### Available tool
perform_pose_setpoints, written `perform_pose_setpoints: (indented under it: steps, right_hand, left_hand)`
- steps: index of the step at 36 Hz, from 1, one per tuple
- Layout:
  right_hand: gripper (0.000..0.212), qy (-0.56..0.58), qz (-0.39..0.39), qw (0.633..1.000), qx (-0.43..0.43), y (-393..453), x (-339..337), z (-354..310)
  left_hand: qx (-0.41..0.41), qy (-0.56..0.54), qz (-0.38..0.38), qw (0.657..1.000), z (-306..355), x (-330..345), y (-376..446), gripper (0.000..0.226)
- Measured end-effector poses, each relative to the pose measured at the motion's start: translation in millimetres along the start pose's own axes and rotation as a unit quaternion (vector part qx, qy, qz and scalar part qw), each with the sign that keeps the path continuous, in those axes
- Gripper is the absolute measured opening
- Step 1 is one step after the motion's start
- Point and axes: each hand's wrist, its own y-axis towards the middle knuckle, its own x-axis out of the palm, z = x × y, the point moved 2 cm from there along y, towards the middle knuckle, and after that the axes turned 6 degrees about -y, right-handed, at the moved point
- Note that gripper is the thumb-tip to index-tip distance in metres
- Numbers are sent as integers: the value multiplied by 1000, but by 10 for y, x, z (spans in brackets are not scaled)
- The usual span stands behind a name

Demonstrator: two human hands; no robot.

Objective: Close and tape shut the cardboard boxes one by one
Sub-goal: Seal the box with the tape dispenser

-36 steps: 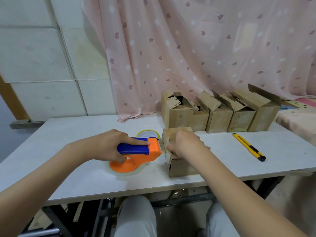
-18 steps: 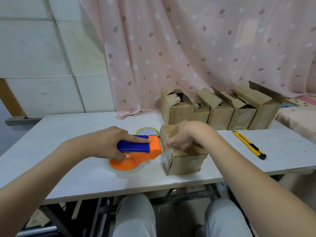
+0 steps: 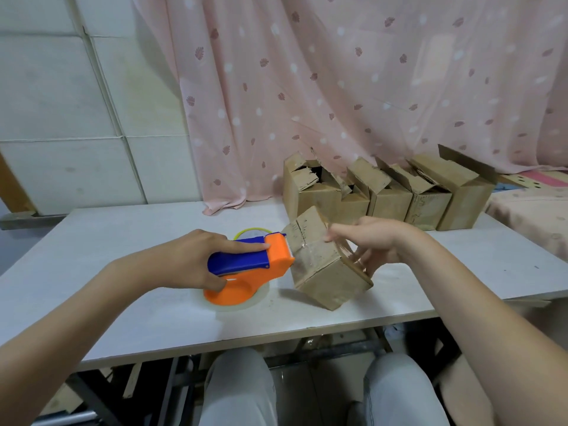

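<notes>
A small brown box (image 3: 319, 265), flaps shut, tilts on one bottom edge near the table's front edge, clear tape across its top; four open-flapped boxes (image 3: 390, 192) line the back edge; orange-and-blue dispenser (image 3: 246, 265) touches the tilted box's left side.

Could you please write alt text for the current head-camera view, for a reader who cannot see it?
A left hand grips an orange-and-blue tape dispenser against a small tilted cardboard box on a white table, while the right hand steadies it. Open cardboard boxes line a pink curtain behind.
</notes>
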Motion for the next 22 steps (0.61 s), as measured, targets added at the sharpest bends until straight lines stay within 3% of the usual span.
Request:
perform_pose_setpoints:
  steps: [7, 15, 18, 22]
  right_hand:
    - [42, 90, -47, 994, -27, 36, 72, 255]
    - [43, 112, -60, 992, -24, 41, 73, 392]
    - [53, 81, -65, 994, -22, 56, 45, 392]
    - [46, -18, -25, 999, -17, 29, 31, 389]
  left_hand:
    - [10, 3, -9, 1000, 54, 41, 68, 88]
    - [21, -3, -16, 1000, 70, 56, 77, 91]
    - [15, -8, -19, 1000, 94, 52, 109, 90]
    - [26, -1, -29, 999, 180, 68, 161, 91]
